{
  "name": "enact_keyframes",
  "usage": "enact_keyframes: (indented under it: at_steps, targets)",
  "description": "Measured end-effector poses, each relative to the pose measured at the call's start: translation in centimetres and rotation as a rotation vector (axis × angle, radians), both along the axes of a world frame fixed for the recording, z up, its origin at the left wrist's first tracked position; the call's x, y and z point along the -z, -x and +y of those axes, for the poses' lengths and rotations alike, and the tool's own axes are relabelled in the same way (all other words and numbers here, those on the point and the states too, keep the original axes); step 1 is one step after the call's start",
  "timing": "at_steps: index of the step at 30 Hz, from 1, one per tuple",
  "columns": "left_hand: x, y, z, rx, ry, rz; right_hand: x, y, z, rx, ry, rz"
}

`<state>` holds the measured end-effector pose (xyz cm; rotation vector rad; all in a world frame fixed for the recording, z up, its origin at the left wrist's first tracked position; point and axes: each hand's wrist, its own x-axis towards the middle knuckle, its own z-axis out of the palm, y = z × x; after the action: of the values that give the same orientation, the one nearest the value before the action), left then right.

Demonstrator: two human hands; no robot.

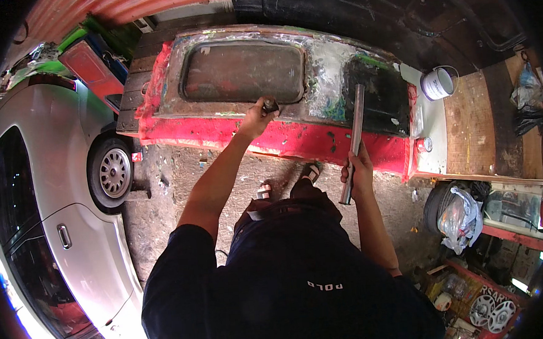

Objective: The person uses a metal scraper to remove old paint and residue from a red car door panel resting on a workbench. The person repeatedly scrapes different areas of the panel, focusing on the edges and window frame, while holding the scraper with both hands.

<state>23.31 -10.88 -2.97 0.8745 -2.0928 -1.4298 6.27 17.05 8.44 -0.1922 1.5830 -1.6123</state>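
Observation:
My left hand (pixel 255 119) is closed round a small dark rounded block (pixel 270 106), held at the near edge of a worn vehicle panel (pixel 325 74). Patches of white, green, black and bare metal mark the panel, which has a recessed rectangular area (pixel 242 73) in its left part. In my right hand (pixel 362 172) is a long metal tube (pixel 357 119), gripped toward its near end. The tube's far end reaches over the black patch on the panel's right side; I cannot tell whether it touches. A red cloth (pixel 202 130) lies under the panel.
A silver car (pixel 82 198) stands close on the left. To the right of the panel, a white bucket (pixel 437 84) and a small can (pixel 424 144) sit on the bench (pixel 468 122). Below are a tyre (pixel 436 207), plastic bags (pixel 460 218) and wheel covers (pixel 493 312).

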Motion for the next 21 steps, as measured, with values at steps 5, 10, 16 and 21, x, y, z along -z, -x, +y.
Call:
enact_keyframes:
  at_steps: [5, 10, 16, 21]
  targets:
    - [0.8, 0.1, -0.3, -0.009, 0.001, 0.028, 0.0, -0.1, -0.2, -0.002, 0.001, -0.002]
    - [0.1, 0.2, -0.2, 0.017, 0.0, -0.033, 0.0, -0.3, -0.4, -0.029, -0.012, 0.024]
    - [-1.1, 0.5, -0.1, 0.063, 0.07, -0.129, -1.2, -1.1, -1.5, -0.323, -0.119, 0.432]
    - [-1.0, 0.7, 0.0, 0.071, 0.082, -0.042, -2.4, -3.4, -4.1, -0.425, 0.036, 0.959]
